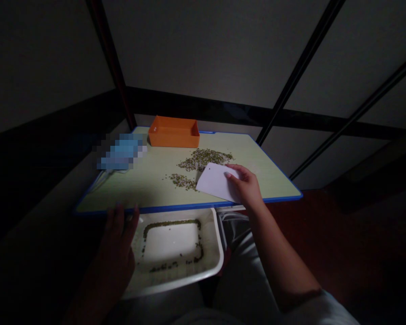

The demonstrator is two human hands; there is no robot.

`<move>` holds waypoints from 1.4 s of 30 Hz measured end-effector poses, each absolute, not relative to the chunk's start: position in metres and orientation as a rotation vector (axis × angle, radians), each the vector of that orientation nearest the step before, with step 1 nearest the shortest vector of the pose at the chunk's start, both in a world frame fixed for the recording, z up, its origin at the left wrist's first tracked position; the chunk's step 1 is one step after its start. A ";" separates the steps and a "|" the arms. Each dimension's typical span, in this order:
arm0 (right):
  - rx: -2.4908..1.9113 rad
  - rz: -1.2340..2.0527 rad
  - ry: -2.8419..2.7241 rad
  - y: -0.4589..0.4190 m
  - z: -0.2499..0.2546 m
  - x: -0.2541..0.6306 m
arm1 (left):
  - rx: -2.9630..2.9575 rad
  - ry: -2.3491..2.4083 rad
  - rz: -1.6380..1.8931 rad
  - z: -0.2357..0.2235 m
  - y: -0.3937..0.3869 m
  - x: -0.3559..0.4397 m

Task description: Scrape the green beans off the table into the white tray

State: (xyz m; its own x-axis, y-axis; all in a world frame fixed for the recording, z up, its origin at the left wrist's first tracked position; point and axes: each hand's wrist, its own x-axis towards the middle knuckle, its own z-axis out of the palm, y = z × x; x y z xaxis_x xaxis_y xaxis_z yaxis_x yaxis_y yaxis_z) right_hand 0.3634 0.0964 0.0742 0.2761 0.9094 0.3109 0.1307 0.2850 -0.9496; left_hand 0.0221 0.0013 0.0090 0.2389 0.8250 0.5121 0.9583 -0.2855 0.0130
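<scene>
My right hand (245, 183) is closed on a white flat plastic scraper (216, 180) with a small hole in one corner. Its left edge meets small greenish-brown seeds or grains (208, 157), spread over the table; their exact kind is unclear. Below the table's front edge is a white plastic tub (172, 243), with more of the same bits gathered along the edges of its floor. My left hand (117, 253) lies at the tub's left side, fingers stretched out and apart, their tips near the blue table edge. It covers the tub's left rim.
An orange open box (174, 137) stands at the back of the pale table (145, 189), which has a blue rim. A blurred-out blue object (123, 151) sits at the table's left edge. Panelled walls rise close behind. My legs are beneath the tub.
</scene>
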 end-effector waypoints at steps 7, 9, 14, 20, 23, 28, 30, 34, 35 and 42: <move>-1.176 0.707 -1.177 0.096 0.076 0.361 | -2.228 -1.699 -0.621 0.008 0.001 0.021; -1.185 0.701 -1.180 0.096 0.075 0.361 | -2.237 -1.706 -0.605 0.009 0.001 0.020; -1.169 0.710 -1.203 0.098 0.074 0.359 | -2.223 -1.703 -0.637 0.009 -0.001 0.024; -1.159 0.696 -1.241 0.099 0.075 0.357 | -2.198 -1.717 -0.707 0.008 -0.001 0.028; -1.163 0.715 -1.230 0.099 0.075 0.357 | -2.210 -1.711 -0.674 0.009 0.000 0.026; -1.160 0.723 -1.242 0.099 0.076 0.354 | -2.229 -1.695 -0.675 0.009 0.000 0.024; -1.160 0.722 -1.249 0.099 0.077 0.352 | -2.215 -1.703 -0.701 0.008 0.000 0.025; -1.152 0.713 -1.254 0.098 0.078 0.348 | -2.203 -1.729 -0.701 0.007 0.000 0.026; -1.151 0.710 -1.254 0.098 0.078 0.347 | -2.204 -1.733 -0.697 0.007 0.000 0.026; -1.139 0.708 -1.264 0.097 0.078 0.342 | -2.208 -1.727 -0.726 0.008 0.000 0.027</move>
State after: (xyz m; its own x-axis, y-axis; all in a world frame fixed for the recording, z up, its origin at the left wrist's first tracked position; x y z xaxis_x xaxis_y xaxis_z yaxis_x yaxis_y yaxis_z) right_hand 0.3423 0.0974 0.0777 0.2158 0.9080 0.3590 0.1680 0.3277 -0.9297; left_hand 0.0273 -0.0004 0.0083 0.1753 0.8348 0.5218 0.9568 -0.2693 0.1093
